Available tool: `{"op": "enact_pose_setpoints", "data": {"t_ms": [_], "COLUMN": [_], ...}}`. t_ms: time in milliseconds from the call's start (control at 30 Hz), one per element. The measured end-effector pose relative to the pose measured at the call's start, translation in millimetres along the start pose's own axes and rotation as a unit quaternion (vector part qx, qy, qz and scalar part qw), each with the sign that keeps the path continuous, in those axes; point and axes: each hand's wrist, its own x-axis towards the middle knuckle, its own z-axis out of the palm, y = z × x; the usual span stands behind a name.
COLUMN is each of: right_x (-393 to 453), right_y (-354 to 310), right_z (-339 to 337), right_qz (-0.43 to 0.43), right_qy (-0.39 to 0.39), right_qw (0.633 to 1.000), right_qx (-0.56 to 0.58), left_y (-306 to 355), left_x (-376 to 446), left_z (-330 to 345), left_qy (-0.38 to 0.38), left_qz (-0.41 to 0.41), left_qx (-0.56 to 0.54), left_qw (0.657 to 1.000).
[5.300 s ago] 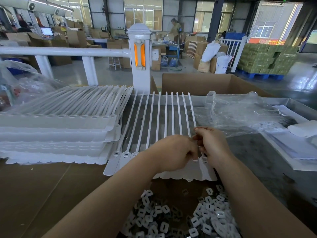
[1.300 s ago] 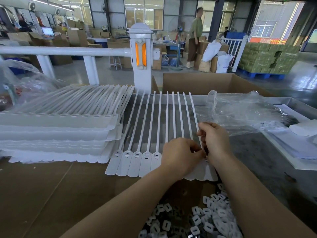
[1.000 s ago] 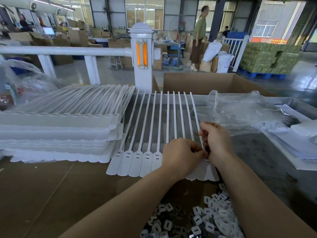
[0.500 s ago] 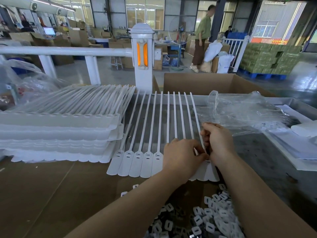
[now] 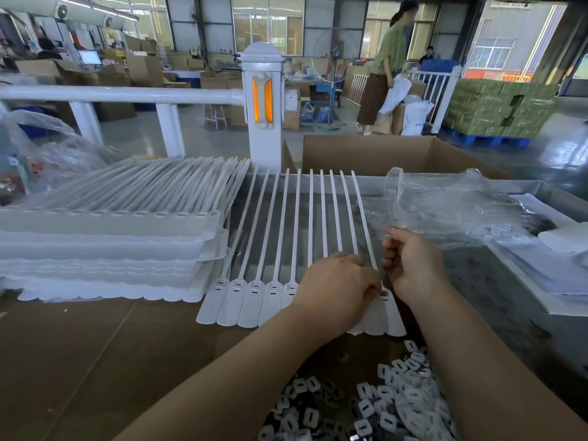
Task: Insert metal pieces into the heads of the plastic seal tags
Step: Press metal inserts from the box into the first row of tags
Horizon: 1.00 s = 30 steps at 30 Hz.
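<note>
Ten joined white seal tags point(image 5: 273, 246) lay on a cardboard-topped desk point(image 5: 95, 361) in a warehouse, left hand point(image 5: 337, 288) pinching the rightmost head, right hand point(image 5: 413, 265) loosely curled, grasp indiscernible.

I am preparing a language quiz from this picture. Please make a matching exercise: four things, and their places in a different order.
Things:
1. tag stack
2. metal pieces
3. plastic bag
4. cardboard box

Places:
A. far side, behind the table
B. left side
C. right side, beyond the right hand
D. nearest, between the forearms

Pairs: 1-B, 2-D, 3-C, 4-A
</note>
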Motion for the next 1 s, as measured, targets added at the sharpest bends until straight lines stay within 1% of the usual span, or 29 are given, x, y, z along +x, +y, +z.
{"op": "enact_pose_setpoints", "data": {"t_ms": [100, 233, 333, 400, 500, 533, 600, 733, 833, 933, 1000], "right_x": [0, 1, 1, 3, 5, 5, 6, 8, 10, 10, 9], "right_y": [1, 1, 3, 5, 8, 8, 8, 6, 7, 7, 6], "right_z": [-1, 0, 0, 1, 0, 0, -2, -2, -3, -3, -2], "right_qz": [-0.003, 0.001, -0.005, -0.010, -0.016, -0.018, -0.019, 0.008, 0.008, 0.001, -0.008], "right_qy": [0.002, -0.001, -0.003, -0.020, -0.048, -0.050, -0.042, -0.049, -0.062, -0.086, -0.100], "right_qw": [1.000, 1.000, 0.999, 0.997, 0.995, 0.994, 0.994, 0.994, 0.994, 0.992, 0.989], "right_qx": [-0.007, -0.014, -0.052, -0.078, -0.090, -0.092, -0.099, -0.096, -0.089, -0.094, -0.108], "left_y": [-1, -5, -11, -13, -17, -19, -18, 7, 21, 25, 26], "left_x": [-2, -4, -5, -5, -6, -7, -8, -15, -17, -17, -16], "left_z": [-3, -7, -11, -15, -22, -25, -29, -26, -11, -5, -4], "left_qy": [0.002, -0.017, -0.057, -0.092, -0.130, -0.132, -0.126, -0.135, -0.124, -0.106, -0.107], "left_qz": [0.021, 0.053, 0.085, 0.078, 0.036, 0.028, 0.040, 0.108, 0.168, 0.168, 0.158], "left_qx": [0.004, 0.014, 0.039, 0.033, -0.025, -0.044, -0.079, -0.125, -0.096, -0.068, -0.077], "left_qw": [1.000, 0.998, 0.994, 0.992, 0.991, 0.990, 0.988, 0.977, 0.973, 0.978, 0.979]}}
